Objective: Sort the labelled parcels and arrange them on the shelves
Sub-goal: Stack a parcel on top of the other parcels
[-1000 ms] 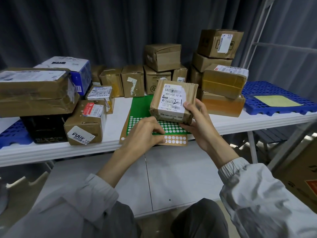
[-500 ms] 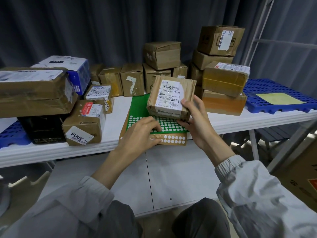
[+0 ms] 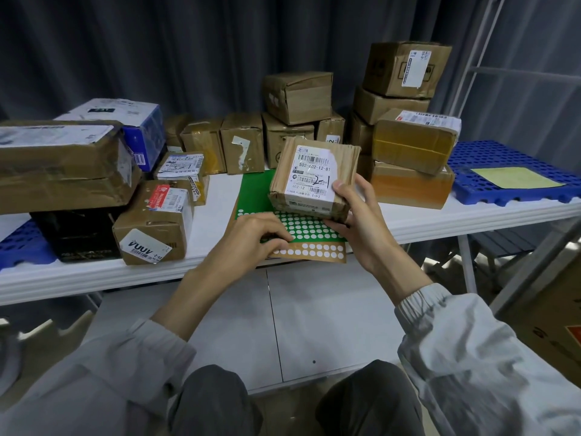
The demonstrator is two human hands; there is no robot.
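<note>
Right hand point(image 3: 361, 220) grips the labelled parcel point(image 3: 312, 179) — left hand point(image 3: 254, 239) rests curled on the sticker sheet point(image 3: 301, 228).
</note>
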